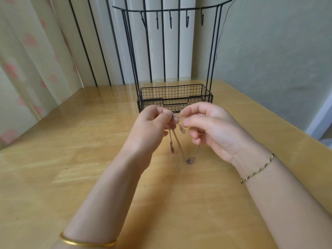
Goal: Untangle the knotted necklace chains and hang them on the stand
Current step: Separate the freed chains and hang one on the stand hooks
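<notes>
Above the middle of the desk (89, 141), both hands are raised and close together, each pinching the necklace chains (178, 143) between thumb and fingertips. The left hand (150, 128) has its fingers curled round the upper strands. The right hand (213, 126) nips a short length just beside it, with a small clasp (182, 129) dangling between the two. From the hands the thin strands hang down in a loop, with a dark pendant (189, 161) at the bottom. Whether the pendant touches the wood cannot be told.

The black wire stand (175, 90) sits at the desk's far edge, just beyond the hands. Its basket base is on the wood, and its hooks (187, 19) on the top bar are bare.

A gold bangle (86, 242) circles the left wrist and a braided cord bracelet (258, 168) the right. A curtain (27, 51) with pink hearts hangs past the left edge.
</notes>
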Motion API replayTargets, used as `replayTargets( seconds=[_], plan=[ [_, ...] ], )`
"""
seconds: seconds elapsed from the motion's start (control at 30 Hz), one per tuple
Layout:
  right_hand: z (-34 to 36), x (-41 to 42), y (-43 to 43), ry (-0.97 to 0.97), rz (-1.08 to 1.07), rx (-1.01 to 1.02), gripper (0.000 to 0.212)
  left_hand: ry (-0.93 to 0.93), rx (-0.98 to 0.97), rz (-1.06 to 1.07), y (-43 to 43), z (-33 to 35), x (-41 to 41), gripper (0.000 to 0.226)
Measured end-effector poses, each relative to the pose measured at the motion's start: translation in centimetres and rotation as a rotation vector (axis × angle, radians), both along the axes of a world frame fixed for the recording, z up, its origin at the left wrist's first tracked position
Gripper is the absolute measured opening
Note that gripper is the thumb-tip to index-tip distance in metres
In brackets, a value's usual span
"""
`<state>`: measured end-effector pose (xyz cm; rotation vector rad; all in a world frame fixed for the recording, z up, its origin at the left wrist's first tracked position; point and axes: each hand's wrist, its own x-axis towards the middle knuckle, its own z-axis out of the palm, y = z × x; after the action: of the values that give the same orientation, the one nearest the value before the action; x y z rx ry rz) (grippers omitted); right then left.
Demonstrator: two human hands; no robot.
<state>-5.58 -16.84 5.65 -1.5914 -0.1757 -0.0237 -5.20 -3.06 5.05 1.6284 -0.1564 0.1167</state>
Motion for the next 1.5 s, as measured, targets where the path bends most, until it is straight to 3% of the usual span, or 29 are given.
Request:
replayTargets(
  seconds=[0.23,0.37,0.5,0.83,1.07,1.33,1.5],
  plan=[
    [0.37,0.34,-0.38,0.114,0.087,0.364,0.017,0.068,-0.096,-0.126,-0.04,0.56,-0.30,0.018],
    [0.37,0.29,-0.37,0.144,0.118,0.432,0.016,-0.011,0.046,-0.123,0.32,0.36,-0.24,0.013],
    [0.32,0.17,-0.37,0.129,0.127,0.344,0.012,-0.125,0.101,-0.009,0.43,0.21,-0.16,0.010],
    [-0.45,0.24,0.01,0.043,0.072,0.119,0.010,-0.018,-0.229,-0.024,0.81,0.85,-0.17,0.017],
    [-0.48,0.59,-0.53,-0.053,-0.092,-0.073,0.009,0.005,-0.151,0.038,0.83,0.73,-0.11,0.011],
    [-0.06,0.18,-0.32,-0.062,-0.134,0.002,0.003,0.009,-0.105,-0.010,0.81,0.64,-0.01,0.011],
    [0.23,0.11,0.01,0.012,-0.075,0.084,0.015,0.005,-0.077,-0.004,0.75,0.47,0.08,0.016]
  ],
)
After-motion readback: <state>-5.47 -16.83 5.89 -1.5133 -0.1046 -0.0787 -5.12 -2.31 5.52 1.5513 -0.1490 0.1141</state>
